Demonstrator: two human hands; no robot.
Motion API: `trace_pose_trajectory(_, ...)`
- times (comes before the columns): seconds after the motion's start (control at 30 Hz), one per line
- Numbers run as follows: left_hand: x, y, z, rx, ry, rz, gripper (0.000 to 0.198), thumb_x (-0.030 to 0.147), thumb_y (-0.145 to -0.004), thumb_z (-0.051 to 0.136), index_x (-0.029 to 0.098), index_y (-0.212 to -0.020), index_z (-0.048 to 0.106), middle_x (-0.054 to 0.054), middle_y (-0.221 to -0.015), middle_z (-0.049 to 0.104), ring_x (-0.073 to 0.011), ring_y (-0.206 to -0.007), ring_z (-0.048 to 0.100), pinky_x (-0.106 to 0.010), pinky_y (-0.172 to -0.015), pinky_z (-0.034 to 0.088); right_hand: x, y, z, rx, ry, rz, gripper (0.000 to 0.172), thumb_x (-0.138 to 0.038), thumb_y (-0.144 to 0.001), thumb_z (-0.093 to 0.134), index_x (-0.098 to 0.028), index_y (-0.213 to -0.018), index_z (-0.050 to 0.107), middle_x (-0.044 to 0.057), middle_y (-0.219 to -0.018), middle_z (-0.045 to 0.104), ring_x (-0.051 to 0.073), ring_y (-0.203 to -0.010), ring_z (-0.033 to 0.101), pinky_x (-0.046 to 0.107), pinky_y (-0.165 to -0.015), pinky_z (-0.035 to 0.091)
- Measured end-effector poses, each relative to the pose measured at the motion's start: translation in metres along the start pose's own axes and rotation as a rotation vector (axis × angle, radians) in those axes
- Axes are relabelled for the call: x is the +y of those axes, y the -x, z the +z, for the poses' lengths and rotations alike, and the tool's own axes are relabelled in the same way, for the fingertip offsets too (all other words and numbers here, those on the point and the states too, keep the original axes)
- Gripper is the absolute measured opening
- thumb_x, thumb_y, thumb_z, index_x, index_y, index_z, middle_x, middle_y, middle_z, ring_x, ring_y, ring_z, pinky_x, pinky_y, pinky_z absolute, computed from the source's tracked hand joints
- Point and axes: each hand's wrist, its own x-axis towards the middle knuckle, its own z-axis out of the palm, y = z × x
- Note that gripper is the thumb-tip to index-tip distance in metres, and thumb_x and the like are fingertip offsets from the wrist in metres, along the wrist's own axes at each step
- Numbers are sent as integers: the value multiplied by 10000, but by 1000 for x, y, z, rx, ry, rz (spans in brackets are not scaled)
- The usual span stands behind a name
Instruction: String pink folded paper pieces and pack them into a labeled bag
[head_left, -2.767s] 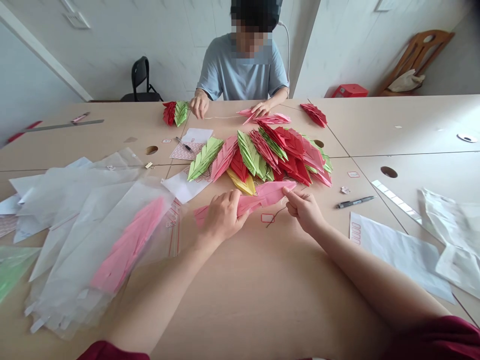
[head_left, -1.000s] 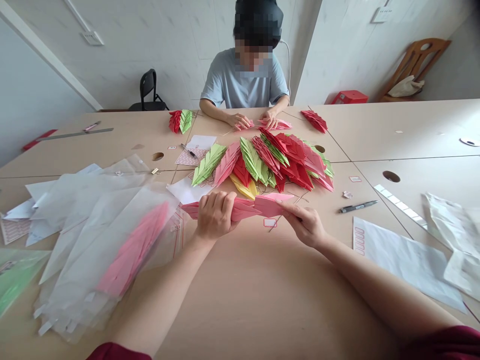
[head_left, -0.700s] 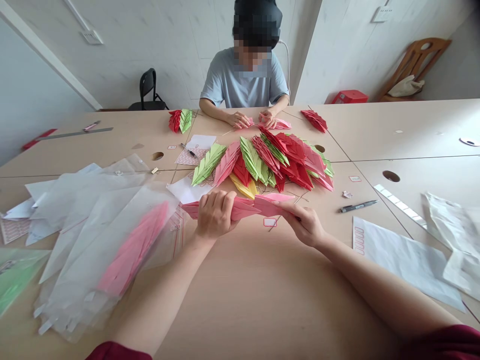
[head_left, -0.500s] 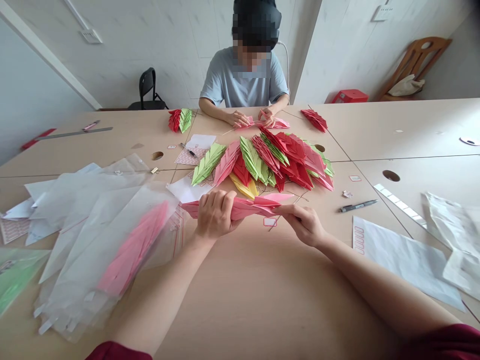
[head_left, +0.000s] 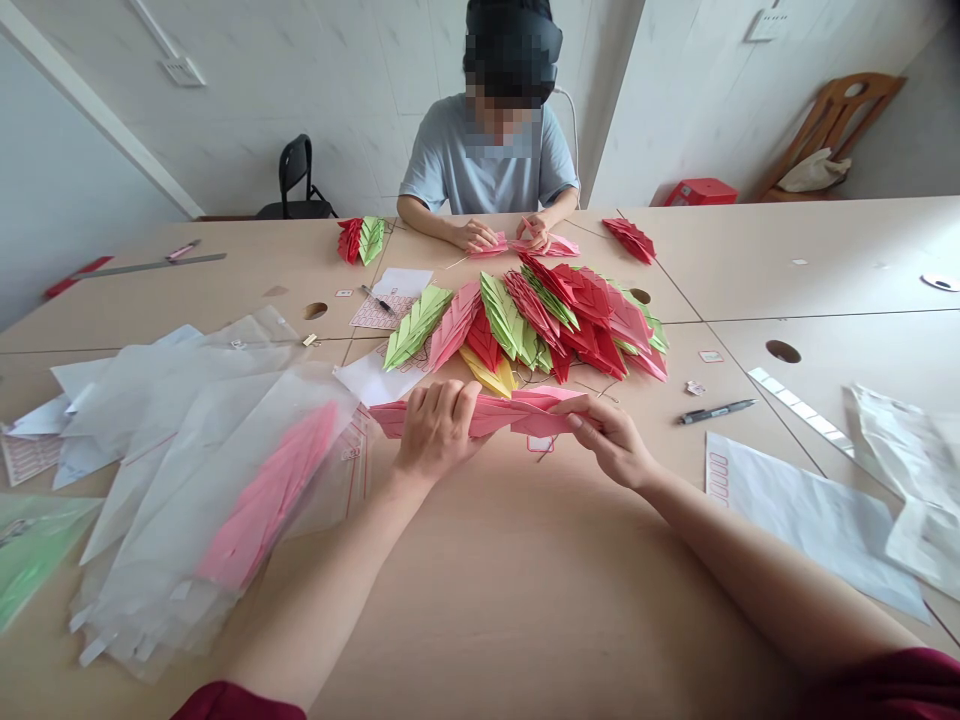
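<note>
Two bare hands hold a long pink folded paper leaf (head_left: 504,412) just above the table (head_left: 525,600): left hand (head_left: 437,430) wrapped around its middle, right hand (head_left: 611,438) pinching its end. Beyond lies a pile of paper leaves (head_left: 540,320); farther, a seated person's hands (head_left: 510,235)

Folded paper piece (head_left: 510,415) between left hand (head_left: 439,430) and right hand (head_left: 611,440) at the centre of the table (head_left: 525,580); heap of paper leaves (head_left: 540,320) behind it at twelve o'clock, plastic bags (head_left: 187,470) at nine, pen (head_left: 714,411) at three; person (head_left: 487,170) seated beyond the heap
</note>
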Motion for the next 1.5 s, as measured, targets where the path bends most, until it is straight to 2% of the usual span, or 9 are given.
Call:
trace_pose_trajectory(0.2,3,0,-2,-23,45,28,507,565,-826,548,135,-1094,542,-122,-877,594,-277,-822,528,-378,-702,338,4,0,-1,49,-154,68,208,-384,-961,472,-206,-910,567,-5,-747,467,86,-549,339,236,-500,278)
trace_pose_trajectory(0.47,35,-11,-19,-249,296,-106,594,552,-815,586,133,-1214,449,-127,-996,579,-286,-899,557,-382,-743,419,3,0,8,36,-149,103,284,-432,-984,391,-242,-1188,443,-52,-632,407,107,-518,325,241,-504,290)
trace_pose_trajectory(0.63,49,-12,-25,-339,403,-177,633,487,-802,640,145,-1272,389,-141,-1083,572,-297,-980,567,-398,-791,456,1,-1,12,68,-142,154,335,-452,-981,379,-232,-1229,431,-62,-609,393,107,-509,321,237,-495,296)
trace_pose_trajectory(0.77,53,-12,-26,-397,410,-177,609,434,-799,651,152,-1270,387,-143,-1111,562,-303,-993,566,-405,-803,455,-6,-2,14,-27,-140,172,359,-456,-978,386,-226,-1252,419,-45,-661,453,107,-540,369,233,-516,311)
trace_pose_trajectory(0.9,47,-16,-30,-421,378,-173,538,422,-804,632,172,-1232,423,-117,-1056,566,-300,-951,578,-399,-767,450,-15,-6,7,-55,-126,199,416,-499,-965,389,-214,-1265,436,-58,-623,421,104,-517,357,229,-493,297)
trace_pose_trajectory(1.03,34,-22,-34,-423,405,-233,479,483,-813,604,170,-1146,459,-97,-995,568,-285,-920,586,-373,-738,453,-20,-11,-9,-7,92,190,365,-462,-974,379,-200,-1137,573,-65,-572,323,100,-512,333,230,-494,289)
trace_pose_trajectory(1.17,23,-27,-38,-504,586,-341,454,541,-825,571,193,-1102,479,-78,-993,587,-238,-837,597,-316,-661,442,-27,-15,-20,-17,374,27,276,-356,-938,489,-183,-1101,629,-61,-570,365,87,-477,288,239,-474,268)
trace_pose_trajectory(1.33,15,-35,-49,-671,869,-437,396,549,-789,610,211,-980,531,-19,-867,604,-184,-730,568,-265,-604,404,-35,-18,-24,-44,522,-230,233,-272,-947,469,-194,-987,685,16,-685,569,105,-552,427,247,-534,350)
trace_pose_trajectory(1.5,10,-38,-54,-778,1012,-461,362,521,-765,635,205,-921,555,5,-816,598,-164,-689,535,-251,-601,384,-37,-17,-29,155,520,-165,144,-206,-871,521,-187,-859,663,-21,-587,472,95,-496,342,251,-489,305)
